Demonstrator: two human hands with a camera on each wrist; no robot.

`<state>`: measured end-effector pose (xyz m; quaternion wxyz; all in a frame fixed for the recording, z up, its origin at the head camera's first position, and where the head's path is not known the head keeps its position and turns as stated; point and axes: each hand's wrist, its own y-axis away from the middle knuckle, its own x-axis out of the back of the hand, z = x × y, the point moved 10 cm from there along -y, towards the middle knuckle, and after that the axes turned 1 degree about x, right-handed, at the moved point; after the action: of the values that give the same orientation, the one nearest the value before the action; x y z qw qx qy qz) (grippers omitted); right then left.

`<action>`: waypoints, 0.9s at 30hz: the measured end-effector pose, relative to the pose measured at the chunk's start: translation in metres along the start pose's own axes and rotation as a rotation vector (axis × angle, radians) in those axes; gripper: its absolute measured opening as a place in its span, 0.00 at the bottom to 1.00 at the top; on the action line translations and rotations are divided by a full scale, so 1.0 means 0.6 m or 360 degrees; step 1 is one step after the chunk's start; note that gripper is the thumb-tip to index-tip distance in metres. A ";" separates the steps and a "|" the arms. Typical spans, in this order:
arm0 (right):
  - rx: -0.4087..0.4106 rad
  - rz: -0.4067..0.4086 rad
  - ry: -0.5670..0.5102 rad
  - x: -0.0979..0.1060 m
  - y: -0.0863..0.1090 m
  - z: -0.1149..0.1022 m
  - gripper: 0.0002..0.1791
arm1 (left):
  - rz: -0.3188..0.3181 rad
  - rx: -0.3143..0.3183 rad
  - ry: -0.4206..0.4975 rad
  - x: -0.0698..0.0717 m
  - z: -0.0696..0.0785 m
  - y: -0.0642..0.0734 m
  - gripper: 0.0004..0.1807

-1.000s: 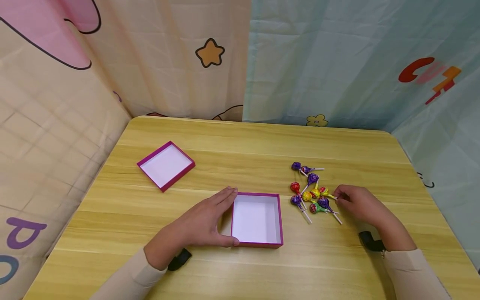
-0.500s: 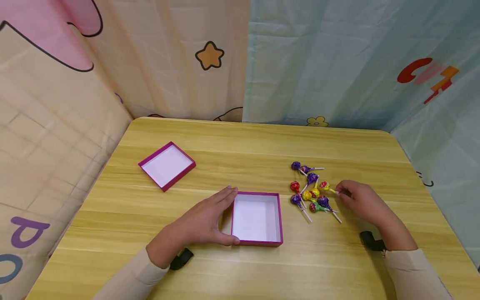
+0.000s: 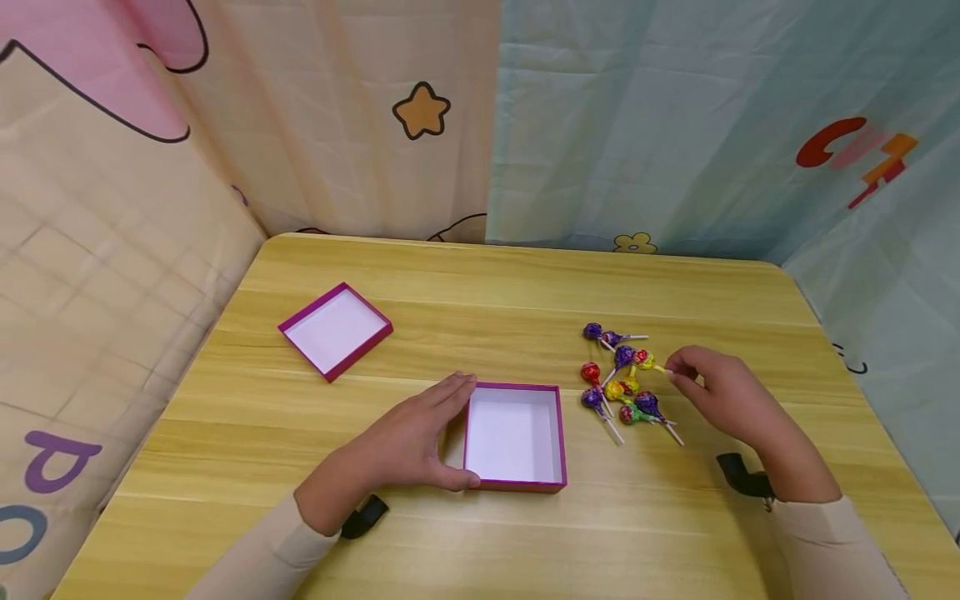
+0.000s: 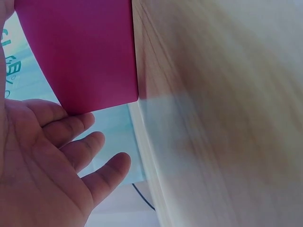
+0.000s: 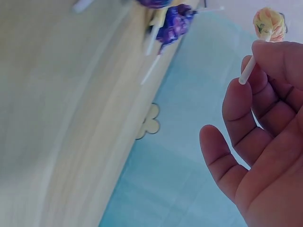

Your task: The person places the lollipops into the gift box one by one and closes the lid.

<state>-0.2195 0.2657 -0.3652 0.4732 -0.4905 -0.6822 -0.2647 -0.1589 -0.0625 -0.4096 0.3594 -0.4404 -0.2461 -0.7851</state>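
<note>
Right hand [image 3: 723, 396] has shifted, pinching a lollipop [image 3: 642, 359]; left hand [image 3: 408, 437], spread wide, touches box [image 3: 516, 433].

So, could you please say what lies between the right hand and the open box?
In the head view, a cluster of wrapped lollipops lies there on the tabletop.

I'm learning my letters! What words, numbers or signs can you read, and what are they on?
"P", perhaps, purple, sideways: left curtain.
"O", perhaps just a blue ring: left curtain.
Red mark, green marks, on curtains: unclear.
Lollipop wrappers: too small to read.
Box, lid: none visible.
</note>
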 end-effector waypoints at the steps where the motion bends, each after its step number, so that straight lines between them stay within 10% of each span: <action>1: 0.0010 0.0008 0.0003 0.002 -0.001 -0.004 0.03 | 0.0002 -0.0003 0.0002 0.000 0.000 0.000 0.66; 27: 0.0288 0.0022 -0.0065 0.004 -0.044 -0.149 0.07 | 0.0010 0.0004 -0.0049 0.003 0.002 0.000 0.65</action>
<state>-0.2097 0.1832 -0.3233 0.5034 -0.4557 -0.7094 -0.1886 -0.1590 -0.0621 -0.4072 0.3586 -0.4528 -0.2510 -0.7768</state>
